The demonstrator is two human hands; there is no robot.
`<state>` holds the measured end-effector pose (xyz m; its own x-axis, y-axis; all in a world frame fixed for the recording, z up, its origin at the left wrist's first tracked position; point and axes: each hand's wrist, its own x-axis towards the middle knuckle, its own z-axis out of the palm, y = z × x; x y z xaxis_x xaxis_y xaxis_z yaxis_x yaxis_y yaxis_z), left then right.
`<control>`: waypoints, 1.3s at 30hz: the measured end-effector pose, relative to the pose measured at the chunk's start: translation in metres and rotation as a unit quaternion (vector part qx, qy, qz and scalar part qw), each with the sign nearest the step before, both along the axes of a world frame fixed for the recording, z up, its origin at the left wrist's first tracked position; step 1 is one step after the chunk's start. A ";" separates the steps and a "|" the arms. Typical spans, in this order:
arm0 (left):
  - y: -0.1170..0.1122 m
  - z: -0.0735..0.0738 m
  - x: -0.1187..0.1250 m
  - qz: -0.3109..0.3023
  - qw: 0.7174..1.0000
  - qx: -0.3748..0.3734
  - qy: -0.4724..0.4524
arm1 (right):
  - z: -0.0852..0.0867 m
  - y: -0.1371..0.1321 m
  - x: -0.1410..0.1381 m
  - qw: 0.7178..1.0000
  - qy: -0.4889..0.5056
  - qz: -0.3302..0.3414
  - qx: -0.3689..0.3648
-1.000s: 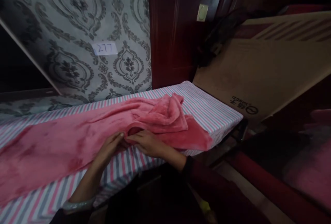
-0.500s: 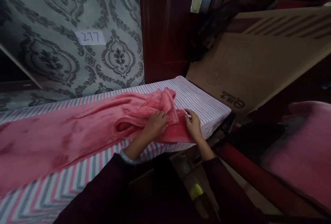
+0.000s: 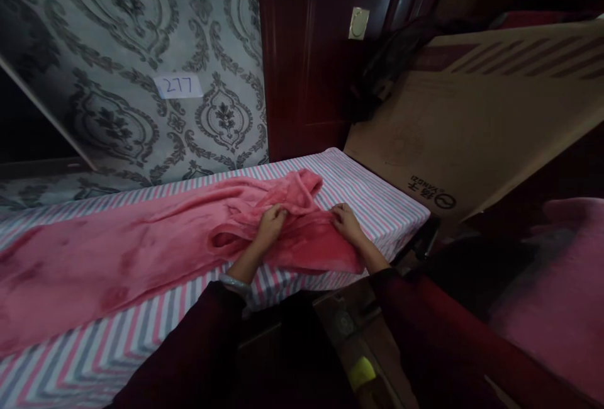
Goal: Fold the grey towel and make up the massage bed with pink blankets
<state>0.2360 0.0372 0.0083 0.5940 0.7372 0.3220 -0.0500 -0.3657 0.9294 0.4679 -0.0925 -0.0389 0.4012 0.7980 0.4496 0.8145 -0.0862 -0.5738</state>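
A pink fleece blanket (image 3: 136,245) lies lengthwise along a striped cloth (image 3: 377,192), its right end bunched into loose folds. At the bunched part, my left hand (image 3: 272,223) pinches a fold of the blanket between thumb and fingers. My right hand (image 3: 348,223) grips the blanket near its right end, fingers closed on the fabric. Between the two hands the blanket's edge is drawn across, and a darker pink flap hangs toward me below it. A rolled fold stands up just beyond my left hand.
A large cardboard box (image 3: 453,119) leans at the right behind the striped surface. Grey patterned wallpaper with a paper marked 277 (image 3: 178,85) and a dark red door (image 3: 306,56) are behind. A pink fluffy thing (image 3: 561,296) is at the far right.
My left hand has moved slightly left and closed on a fold. My right hand, open before, now grips the blanket. The fabric between them has been spread out.
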 end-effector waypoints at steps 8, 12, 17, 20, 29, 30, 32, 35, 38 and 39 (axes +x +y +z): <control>0.005 0.076 -0.030 -0.035 0.971 -0.172 -0.164 | 0.127 -0.059 -0.094 0.965 -0.034 0.234 0.110; -0.013 0.095 -0.036 -0.094 0.969 -0.179 -0.142 | 0.182 -0.054 -0.136 0.921 -0.040 0.376 0.095; -0.033 0.084 -0.040 -0.196 0.961 -0.177 -0.083 | 0.177 -0.005 -0.124 0.958 -0.078 0.255 0.105; -0.034 0.079 -0.043 -0.194 0.960 -0.189 -0.073 | 0.166 0.004 -0.115 0.967 -0.076 0.218 0.103; -0.027 0.085 -0.043 -0.179 0.982 -0.011 -0.056 | 0.172 0.006 -0.105 0.966 -0.132 0.199 0.095; -0.025 0.086 -0.042 -0.171 0.984 0.021 -0.047 | 0.174 0.007 -0.106 0.964 -0.153 0.198 0.092; -0.023 0.087 -0.041 -0.160 0.984 0.066 -0.039 | 0.177 0.008 -0.110 0.958 -0.173 0.212 0.082; -0.021 0.086 -0.043 -0.154 0.984 0.086 -0.032 | 0.179 0.016 -0.105 0.959 -0.129 0.248 0.036; -0.014 0.082 -0.054 -0.104 0.990 0.096 -0.005 | 0.187 0.026 -0.059 0.981 -0.055 0.179 0.042; -0.009 0.081 -0.061 -0.069 0.992 0.103 0.002 | 0.192 0.026 -0.033 0.990 -0.020 0.114 0.084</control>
<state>0.1749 0.0279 0.0892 0.6866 0.5678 0.4541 -0.1088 -0.5373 0.8363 0.4346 -0.0669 0.1533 0.1981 0.7790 0.5949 0.8237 0.1967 -0.5318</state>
